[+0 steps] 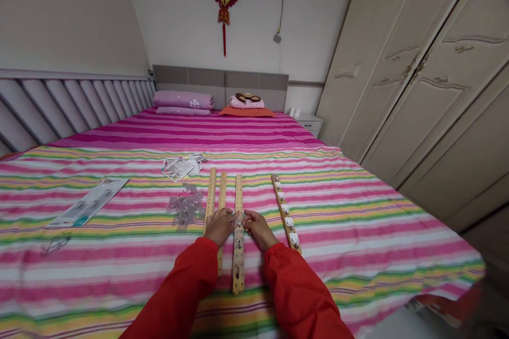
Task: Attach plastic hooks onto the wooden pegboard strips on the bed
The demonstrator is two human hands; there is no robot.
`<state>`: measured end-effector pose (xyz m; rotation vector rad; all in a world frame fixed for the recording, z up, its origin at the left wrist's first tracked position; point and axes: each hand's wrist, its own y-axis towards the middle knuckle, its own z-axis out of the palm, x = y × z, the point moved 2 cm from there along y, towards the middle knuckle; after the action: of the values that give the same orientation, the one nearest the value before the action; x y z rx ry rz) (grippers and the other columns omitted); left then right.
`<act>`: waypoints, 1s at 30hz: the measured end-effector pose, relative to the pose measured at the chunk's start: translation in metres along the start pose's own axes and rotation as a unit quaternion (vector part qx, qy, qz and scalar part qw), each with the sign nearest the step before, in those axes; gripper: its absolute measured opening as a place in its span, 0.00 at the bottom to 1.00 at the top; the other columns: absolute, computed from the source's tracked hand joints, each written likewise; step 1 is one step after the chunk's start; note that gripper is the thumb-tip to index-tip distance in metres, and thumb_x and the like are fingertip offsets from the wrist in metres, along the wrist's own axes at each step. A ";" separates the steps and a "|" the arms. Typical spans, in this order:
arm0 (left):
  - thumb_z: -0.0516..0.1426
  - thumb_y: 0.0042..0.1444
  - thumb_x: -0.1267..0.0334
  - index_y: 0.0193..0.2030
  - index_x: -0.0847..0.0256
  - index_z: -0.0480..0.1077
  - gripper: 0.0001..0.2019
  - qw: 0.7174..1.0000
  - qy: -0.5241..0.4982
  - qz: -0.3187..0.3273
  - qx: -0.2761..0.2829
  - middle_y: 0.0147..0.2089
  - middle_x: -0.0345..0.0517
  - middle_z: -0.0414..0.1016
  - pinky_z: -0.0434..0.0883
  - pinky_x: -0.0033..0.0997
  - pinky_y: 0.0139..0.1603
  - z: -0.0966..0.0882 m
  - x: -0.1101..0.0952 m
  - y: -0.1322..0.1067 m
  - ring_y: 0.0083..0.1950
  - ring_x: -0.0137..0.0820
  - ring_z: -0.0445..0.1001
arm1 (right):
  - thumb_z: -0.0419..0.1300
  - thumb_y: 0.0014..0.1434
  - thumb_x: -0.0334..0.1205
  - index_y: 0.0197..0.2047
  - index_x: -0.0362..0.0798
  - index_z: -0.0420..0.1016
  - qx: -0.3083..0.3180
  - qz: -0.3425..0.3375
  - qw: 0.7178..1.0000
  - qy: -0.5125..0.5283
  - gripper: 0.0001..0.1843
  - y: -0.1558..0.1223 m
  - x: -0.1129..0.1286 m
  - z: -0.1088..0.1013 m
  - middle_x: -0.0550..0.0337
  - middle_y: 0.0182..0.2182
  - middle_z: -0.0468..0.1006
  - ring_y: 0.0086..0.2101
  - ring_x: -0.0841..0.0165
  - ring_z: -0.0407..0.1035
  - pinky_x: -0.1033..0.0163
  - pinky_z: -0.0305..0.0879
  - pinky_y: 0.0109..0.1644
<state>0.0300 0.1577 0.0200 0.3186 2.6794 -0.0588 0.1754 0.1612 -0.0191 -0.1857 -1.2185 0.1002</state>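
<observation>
Two bare hands in red sleeves work over a bed covered by a sheet striped in pink, yellow, green and white [119,275]. Between them, pointing away from the person, lies a narrow pale wooden strip dotted with holes [239,196]. The left hand [220,226] is half curled, thumb and forefinger drawn near each other at the strip's left edge; the right hand [257,229] meets the other edge with bent fingers. The view is too small and soft to tell whether either hand grips a piece. The work on this strip looks partly done: its near half carries a few small clear pieces with metal hooks [238,244], while the far half is bare. Just left lie two more pale wooden strips [222,190], bare wherever they show, though the left hand hides part of them. Beside these is a loose heap of clear plastic hook pieces [186,207], so plenty appears left over. Right of the right hand, a browner wooden strip [287,215] looks finished, with a row of white hooks [289,222] along its length.
</observation>
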 end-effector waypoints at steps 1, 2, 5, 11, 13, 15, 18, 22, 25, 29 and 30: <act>0.53 0.55 0.62 0.53 0.42 0.71 0.19 1.000 0.000 0.001 -0.002 0.57 0.41 0.68 0.55 0.37 0.57 0.000 0.000 0.000 0.59 0.36 0.61 | 0.62 0.32 0.28 0.36 0.45 0.74 0.000 -0.001 1.000 0.002 0.22 -0.001 0.000 0.000 0.69 0.21 0.70 0.16 0.76 0.60 0.69 0.52 0.20; 0.53 0.55 0.62 0.53 0.42 0.71 0.19 1.000 0.001 0.002 -0.001 0.56 0.41 0.68 0.55 0.36 0.57 0.000 0.000 0.001 0.59 0.36 0.61 | 0.63 0.31 0.27 0.36 0.45 0.75 -0.001 -0.001 1.000 0.004 0.22 -0.001 -0.001 0.001 0.69 0.22 0.70 0.17 0.76 0.60 0.68 0.54 0.21; 0.53 0.55 0.60 0.54 0.41 0.70 0.20 1.000 0.012 -0.004 0.016 0.57 0.40 0.68 0.55 0.37 0.58 -0.002 -0.001 0.002 0.59 0.36 0.61 | 0.63 0.28 0.24 0.35 0.44 0.76 -0.003 0.006 1.000 0.005 0.24 0.002 -0.003 0.003 0.70 0.22 0.69 0.21 0.74 0.63 0.68 0.59 0.26; 0.53 0.56 0.58 0.56 0.40 0.68 0.20 0.999 0.027 -0.005 0.042 0.58 0.39 0.67 0.55 0.38 0.59 -0.003 0.000 0.004 0.60 0.36 0.60 | 0.61 0.27 0.21 0.33 0.44 0.76 -0.004 0.035 0.999 0.009 0.24 0.005 -0.002 0.003 0.71 0.21 0.67 0.21 0.75 0.62 0.68 0.58 0.25; 0.53 0.56 0.59 0.57 0.39 0.68 0.21 0.999 0.021 0.000 0.039 0.58 0.39 0.67 0.54 0.39 0.60 -0.002 0.002 0.005 0.60 0.36 0.60 | 0.61 0.28 0.21 0.34 0.45 0.76 0.005 0.049 0.999 0.013 0.25 0.004 0.000 0.001 0.71 0.22 0.68 0.19 0.76 0.61 0.68 0.56 0.23; 0.53 0.56 0.59 0.57 0.40 0.68 0.21 0.999 0.017 0.003 0.036 0.58 0.38 0.66 0.54 0.39 0.60 0.000 0.004 0.005 0.60 0.36 0.60 | 0.60 0.28 0.21 0.36 0.45 0.76 0.009 0.060 0.998 0.015 0.26 0.002 0.002 -0.001 0.70 0.23 0.69 0.18 0.77 0.59 0.68 0.54 0.21; 0.53 0.56 0.59 0.57 0.40 0.68 0.21 0.999 0.011 0.006 0.032 0.58 0.38 0.67 0.54 0.38 0.61 0.003 0.007 0.004 0.60 0.36 0.61 | 0.60 0.29 0.22 0.38 0.45 0.75 0.014 0.053 0.998 0.021 0.26 -0.002 0.003 -0.004 0.69 0.24 0.70 0.17 0.78 0.57 0.68 0.50 0.19; 0.52 0.57 0.59 0.58 0.41 0.67 0.21 1.000 0.001 0.010 0.018 0.60 0.39 0.66 0.53 0.41 0.62 0.005 0.008 0.003 0.61 0.37 0.61 | 0.61 0.32 0.27 0.40 0.45 0.73 0.019 0.027 0.999 0.042 0.26 -0.008 0.003 -0.006 0.68 0.25 0.71 0.17 0.79 0.57 0.69 0.47 0.19; 0.49 0.59 0.61 0.58 0.44 0.67 0.21 1.000 -0.018 0.023 -0.002 0.59 0.40 0.68 0.55 0.41 0.62 0.003 0.008 0.002 0.60 0.36 0.62 | 0.62 0.33 0.30 0.41 0.45 0.72 0.020 0.026 0.999 0.041 0.26 -0.015 0.000 -0.006 0.68 0.25 0.70 0.16 0.78 0.57 0.69 0.46 0.19; 0.46 0.59 0.67 0.59 0.53 0.67 0.23 0.994 -0.064 0.060 -0.064 0.56 0.45 0.71 0.60 0.39 0.59 -0.001 0.006 -0.009 0.58 0.34 0.65 | 0.65 0.33 0.31 0.41 0.45 0.73 0.014 0.001 0.999 0.029 0.26 -0.020 -0.003 -0.005 0.68 0.26 0.69 0.20 0.76 0.60 0.68 0.54 0.23; 0.46 0.59 0.69 0.58 0.54 0.68 0.23 0.991 -0.070 0.066 -0.092 0.55 0.46 0.72 0.61 0.40 0.58 -0.002 0.005 -0.017 0.57 0.34 0.66 | 0.66 0.32 0.32 0.41 0.45 0.74 0.010 -0.008 1.000 0.025 0.27 -0.021 -0.004 -0.004 0.68 0.26 0.69 0.22 0.75 0.62 0.68 0.57 0.26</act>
<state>0.0213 0.1428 0.0192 0.4149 2.4951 0.1965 0.1777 0.1400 -0.0200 -0.1602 -1.1685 0.0943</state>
